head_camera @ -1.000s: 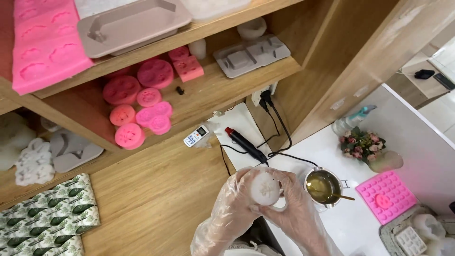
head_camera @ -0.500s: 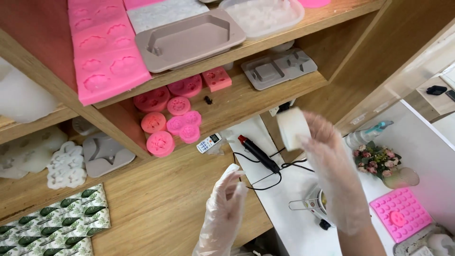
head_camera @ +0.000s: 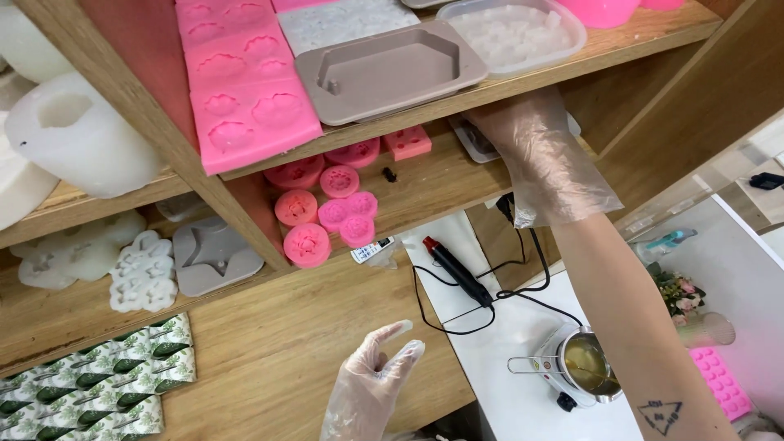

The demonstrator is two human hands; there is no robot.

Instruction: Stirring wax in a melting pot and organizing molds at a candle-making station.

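The white round mould that the right hand [head_camera: 543, 155] held up in the open air half a second ago is no longer in sight; the hand has gone on into the lower shelf compartment, under the edge of the shelf board [head_camera: 523, 77], and its fingers are hidden behind that board. Whether it still grips the mould cannot be told. The hand sits by the grey tray mould [head_camera: 476, 140] lying on that lower shelf, of which only a corner shows beside the glove.

The left hand [head_camera: 371, 380] has dropped a little lower than before and hangs over the wooden counter [head_camera: 269, 343], gloved, fingers loosely spread and slightly curled, holding and touching nothing.

Left of the right hand on the same shelf lie round pink moulds [head_camera: 327, 208]. Below the forearm, on the white table [head_camera: 506, 327], are a black heat tool [head_camera: 457, 269] with its cable and a small metal melting pot [head_camera: 588, 367] of yellow liquid.
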